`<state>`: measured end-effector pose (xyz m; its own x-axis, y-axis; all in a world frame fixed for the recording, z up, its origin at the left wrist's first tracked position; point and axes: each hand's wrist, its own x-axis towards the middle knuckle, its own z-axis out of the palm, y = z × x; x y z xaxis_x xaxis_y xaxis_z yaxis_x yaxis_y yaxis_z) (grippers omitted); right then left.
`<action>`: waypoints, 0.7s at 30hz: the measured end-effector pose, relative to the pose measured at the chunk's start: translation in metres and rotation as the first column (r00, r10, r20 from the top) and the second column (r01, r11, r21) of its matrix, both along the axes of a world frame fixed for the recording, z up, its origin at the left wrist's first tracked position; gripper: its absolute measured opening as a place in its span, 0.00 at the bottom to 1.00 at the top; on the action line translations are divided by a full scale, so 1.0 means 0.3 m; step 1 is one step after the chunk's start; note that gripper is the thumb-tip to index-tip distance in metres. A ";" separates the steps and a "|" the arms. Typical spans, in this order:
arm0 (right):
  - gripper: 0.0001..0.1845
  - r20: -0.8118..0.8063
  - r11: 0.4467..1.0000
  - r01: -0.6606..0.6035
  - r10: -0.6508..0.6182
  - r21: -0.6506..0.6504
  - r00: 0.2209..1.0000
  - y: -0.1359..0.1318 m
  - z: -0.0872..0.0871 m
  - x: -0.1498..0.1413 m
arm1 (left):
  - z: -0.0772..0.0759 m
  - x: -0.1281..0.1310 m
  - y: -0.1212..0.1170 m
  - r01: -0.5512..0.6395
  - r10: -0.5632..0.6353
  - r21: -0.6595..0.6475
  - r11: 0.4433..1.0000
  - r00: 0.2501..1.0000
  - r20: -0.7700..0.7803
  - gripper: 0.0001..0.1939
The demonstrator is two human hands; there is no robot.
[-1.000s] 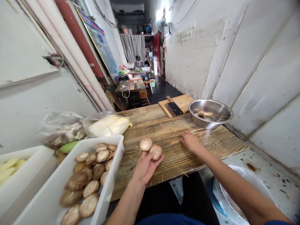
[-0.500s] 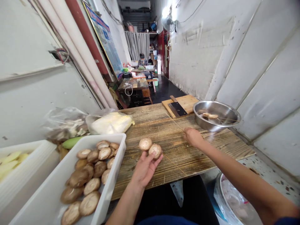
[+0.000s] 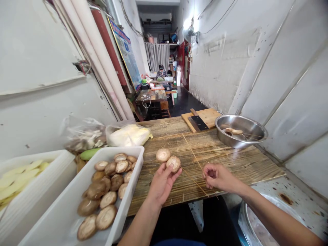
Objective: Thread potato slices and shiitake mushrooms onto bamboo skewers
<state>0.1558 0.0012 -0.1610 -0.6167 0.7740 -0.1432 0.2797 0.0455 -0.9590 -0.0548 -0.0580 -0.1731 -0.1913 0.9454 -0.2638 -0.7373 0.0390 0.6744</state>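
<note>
My left hand [image 3: 164, 181] pinches a pale-gilled mushroom [image 3: 174, 164] between thumb and fingers. A second mushroom [image 3: 163, 155] touches it on the far left side. From the held mushroom's right edge a thin skewer [image 3: 195, 182] slants toward the table's front edge; whether it pierces both caps is hidden. My right hand [image 3: 217, 177] is closed, its fingertips on another thin bamboo skewer [image 3: 191, 148] that points away to the far left. Left of my hands, a white tub [image 3: 139, 164] holds several brown mushrooms [image 3: 96, 188].
A steel bowl [image 3: 232, 141] with mushrooms and skewers stands at the right, beside a cutting board [image 3: 211, 118] bearing a cleaver [image 3: 198, 123]. Bagged food [image 3: 129, 135] lies behind the tub. Another tub [image 3: 60, 160] holds pale slices. A person [image 3: 161, 72] sits far back.
My right hand has come back toward the table's front edge, drawing the skewer with it. My left hand keeps hold of the mushroom in nearly the same place. The view has shifted slightly.
</note>
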 end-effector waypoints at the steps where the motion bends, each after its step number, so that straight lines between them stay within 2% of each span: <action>1: 0.05 -0.002 1.000 -0.003 0.003 -0.016 1.000 -0.006 0.001 0.000 | 0.004 -0.001 -0.001 -0.004 0.004 0.009 1.000 1.000 0.007 0.06; 3: 0.05 -0.005 1.000 -0.007 0.007 -0.005 1.000 -0.024 0.002 0.003 | 0.016 -0.005 -0.002 -0.021 0.020 0.020 1.000 0.999 0.029 0.05; 6: 0.06 -0.019 0.985 0.040 -0.038 0.170 0.999 -0.083 -0.004 0.012 | 0.038 -0.015 0.002 -0.062 0.060 0.032 0.998 0.997 0.051 0.04; 9: 0.10 0.007 0.905 0.116 -0.130 0.409 0.991 -0.175 -0.026 0.017 | 0.053 -0.023 0.008 -0.099 0.096 0.041 0.994 0.993 0.063 0.03; 11: 0.13 0.052 0.854 0.119 -0.168 0.506 0.984 -0.238 -0.050 0.012 | 0.055 -0.024 0.012 -0.115 0.112 0.036 0.993 0.991 0.077 0.03; 13: 0.14 0.072 0.833 0.104 -0.170 0.543 0.983 -0.290 -0.077 0.002 | 0.054 -0.023 0.016 -0.123 0.121 0.023 0.992 0.989 0.085 0.03; 16: 0.11 0.027 0.830 0.084 -0.119 0.552 0.992 -0.341 -0.107 -0.009 | 0.054 -0.018 0.023 -0.116 0.116 -0.006 0.993 0.988 0.101 0.03; 19: 0.26 0.009 0.837 0.051 -0.066 0.545 0.998 -0.371 -0.117 -0.009 | 0.060 -0.014 0.031 -0.107 0.116 -0.055 0.993 0.977 0.177 0.04; 21: 0.30 0.026 0.840 0.004 -0.022 0.542 0.999 -0.384 -0.115 -0.008 | 0.066 -0.013 0.036 -0.093 0.112 -0.088 0.992 0.962 0.250 0.04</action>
<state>0.1535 -0.1139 -0.1954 -0.6085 0.7414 0.2830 0.3121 0.5515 -0.7736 -0.0587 -0.0471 -0.1534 -0.2036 0.8999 -0.3856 -0.8865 -0.0023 0.4628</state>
